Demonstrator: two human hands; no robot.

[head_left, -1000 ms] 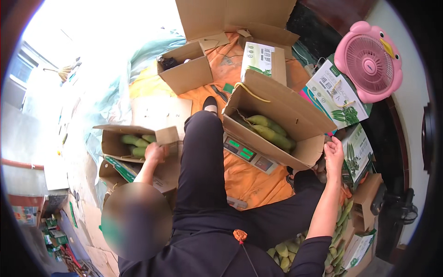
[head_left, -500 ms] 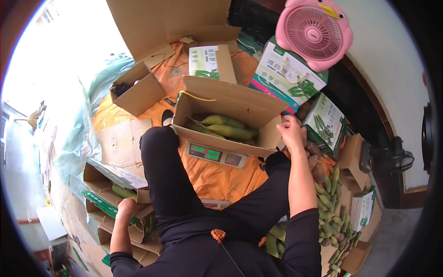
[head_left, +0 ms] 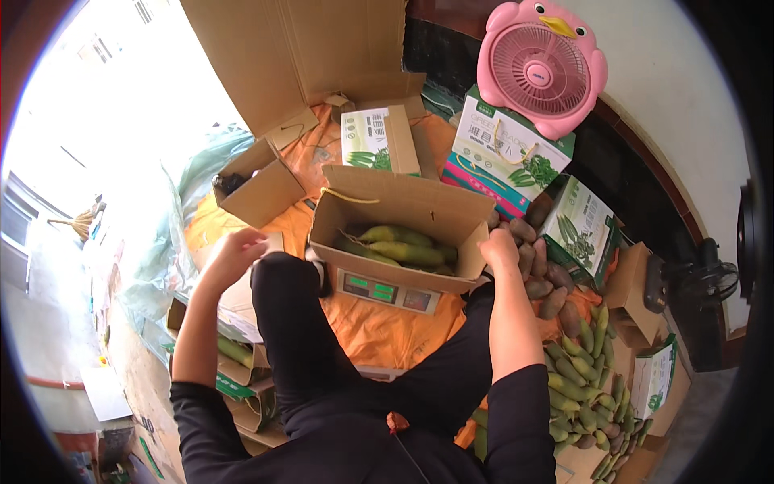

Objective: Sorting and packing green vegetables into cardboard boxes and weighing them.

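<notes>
An open cardboard box (head_left: pixel 387 277) holding several long green radishes (head_left: pixel 399 235) rests on a digital scale (head_left: pixel 387 294) with lit green displays, between my legs. My right hand (head_left: pixel 500 248) is closed at the box's right side, its fingers gripping the edge of the wall. Above my left knee, my left hand (head_left: pixel 239 246) is raised with fingers pointing toward the box, apart from it; nothing shows in it. Below that hand, a stack of open boxes (head_left: pixel 234 387) stands by my left leg, with a green radish (head_left: pixel 235 350) in the top one.
Many green radishes (head_left: pixel 576 387) are heaped at the right, with brown tubers (head_left: pixel 538 270) above them. A pink fan (head_left: pixel 538 74) stands on a printed carton (head_left: pixel 504 153). Another open box (head_left: pixel 266 189) lies far left on the orange sheet (head_left: pixel 355 331).
My left hand has left the radish in the stacked box and moved up and forward, toward the box on the scale. My right hand has closed at that box's right edge.
</notes>
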